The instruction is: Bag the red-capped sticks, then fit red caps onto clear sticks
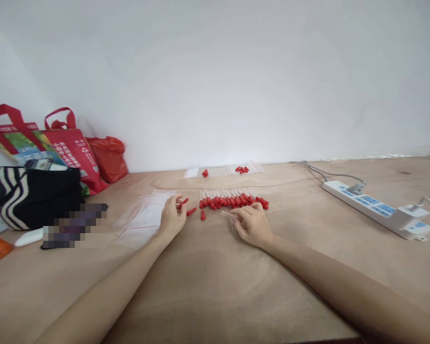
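My left hand (172, 215) is closed in a pinch on a red rubber bulb (183, 203). Just right of it, two more loose red rubber bulbs (202, 215) lie on the wooden table. A thin clear dropper tube (228, 213) sticks out leftward from the closed fingers of my right hand (252, 223); whether more tubes are in that hand is hidden. Behind the right hand runs a row of droppers (224, 200), red bulbs toward me and clear stems pointing to the wall. Clear zip bags (143, 217) lie spread beside my left hand.
Near the wall, clear bags (220, 170) hold small red pieces. A white power strip (376, 208) with plugged-in cords lies right. At left stand red shopping bags (73, 153), a red plastic bag (109, 157) and a black striped bag (39, 196), near a blurred dark object (75, 227).
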### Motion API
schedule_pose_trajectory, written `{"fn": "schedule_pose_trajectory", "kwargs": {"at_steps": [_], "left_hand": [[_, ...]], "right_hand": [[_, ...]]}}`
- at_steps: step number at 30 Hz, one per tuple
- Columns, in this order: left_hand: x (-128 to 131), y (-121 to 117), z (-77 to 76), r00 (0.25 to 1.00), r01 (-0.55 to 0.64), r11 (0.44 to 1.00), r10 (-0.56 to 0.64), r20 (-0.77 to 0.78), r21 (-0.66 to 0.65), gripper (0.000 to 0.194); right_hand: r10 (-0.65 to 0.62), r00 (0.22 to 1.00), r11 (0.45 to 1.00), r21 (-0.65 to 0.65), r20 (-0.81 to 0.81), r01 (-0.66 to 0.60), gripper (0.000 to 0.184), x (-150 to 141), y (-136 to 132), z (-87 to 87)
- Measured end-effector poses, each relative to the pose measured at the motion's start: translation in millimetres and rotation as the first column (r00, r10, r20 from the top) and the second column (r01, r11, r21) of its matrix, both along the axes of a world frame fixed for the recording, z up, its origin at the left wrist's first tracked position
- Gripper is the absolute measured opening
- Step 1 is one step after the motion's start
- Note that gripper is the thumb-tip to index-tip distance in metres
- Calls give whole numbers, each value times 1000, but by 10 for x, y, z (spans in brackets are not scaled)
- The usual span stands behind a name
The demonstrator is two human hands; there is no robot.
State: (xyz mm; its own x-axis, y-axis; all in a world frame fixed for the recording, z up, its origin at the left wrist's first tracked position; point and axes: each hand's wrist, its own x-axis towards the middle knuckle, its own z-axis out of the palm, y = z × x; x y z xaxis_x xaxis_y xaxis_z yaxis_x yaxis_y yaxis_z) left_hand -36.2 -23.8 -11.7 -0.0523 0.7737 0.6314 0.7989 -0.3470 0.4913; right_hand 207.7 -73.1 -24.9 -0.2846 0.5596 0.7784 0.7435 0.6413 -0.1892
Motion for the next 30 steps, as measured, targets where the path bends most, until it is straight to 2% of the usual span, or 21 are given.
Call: {"fn": "schedule_pose_trajectory", "kwargs": {"at_steps": [2, 5, 13, 19, 24, 30], "left_hand": [[-52, 62, -3, 999, -44, 996, 46, 16, -79, 27], [-78, 92, -14, 999, -54, 985, 54, -7, -166, 23], [-7, 1, 13, 999, 50, 967, -49, 12, -251, 23], [0, -69, 45, 996, 78, 961, -86, -21, -266, 24], [13, -82, 18, 971, 120, 970, -159, -179, -211, 25], [24, -92, -3, 948, 150, 976, -187, -259, -157, 27]], "right_hand": [[-41, 999, 999, -3, -25, 41, 14, -36, 19, 4], [-106, 994, 994, -1, -27, 106, 13, -98, 66, -3], [-136, 987, 987, -78, 87, 143, 16, -172, 104, -18], [-75, 984, 980, -169, 164, 103, 33, -154, 49, 48], [-51, 981, 972, -215, 185, 91, 41, -149, 30, 82], [-40, 993, 978, -198, 108, 61, 35, -78, -15, 74]]}}
